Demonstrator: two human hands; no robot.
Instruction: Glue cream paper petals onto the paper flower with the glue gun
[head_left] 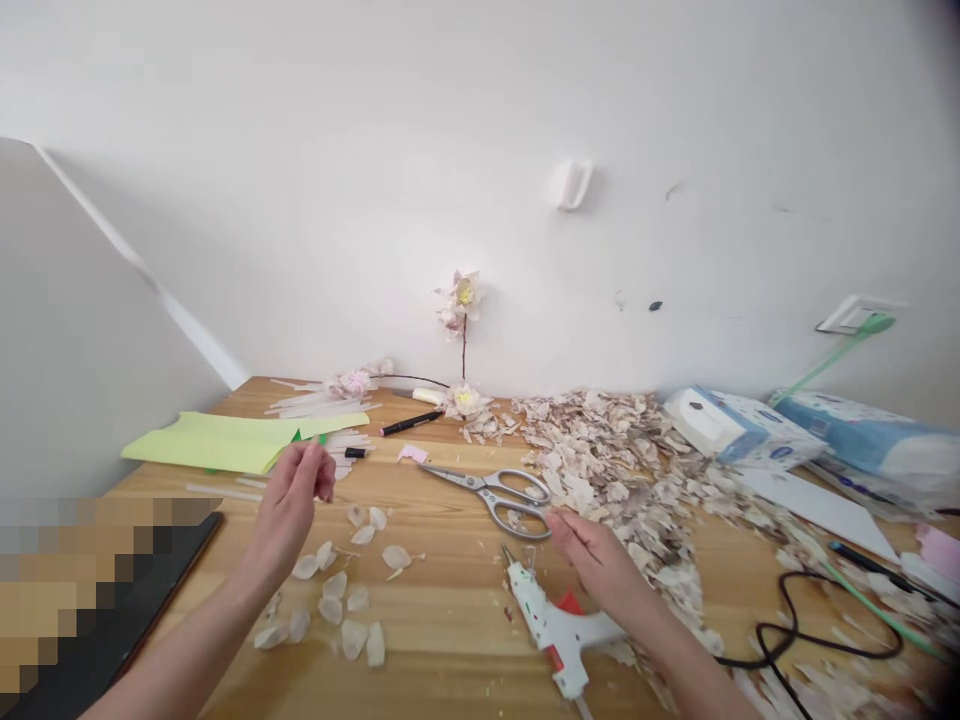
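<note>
My left hand point(294, 490) is raised over the left side of the wooden table, thumb and fingers pinched together. What lies between them, if anything, is too small to name; a bit of green shows just behind the fingertips. My right hand point(600, 565) is closed, its fingertips at the lower handle loop of the grey scissors point(480, 482), which point left. Below that hand lies a white glue gun point(551, 630) with a red trigger, its nozzle toward the scissors. Loose pale petals point(352, 600) are scattered between my hands.
A heap of dried petals point(600, 450) covers the right rear. Yellow-green paper point(217, 440), a black marker point(411, 423) and a flower branch point(464, 345) are at the back. Tissue packs point(750, 428) and a black cable point(780, 630) lie right; a dark tablet-like slab point(169, 580) lies left.
</note>
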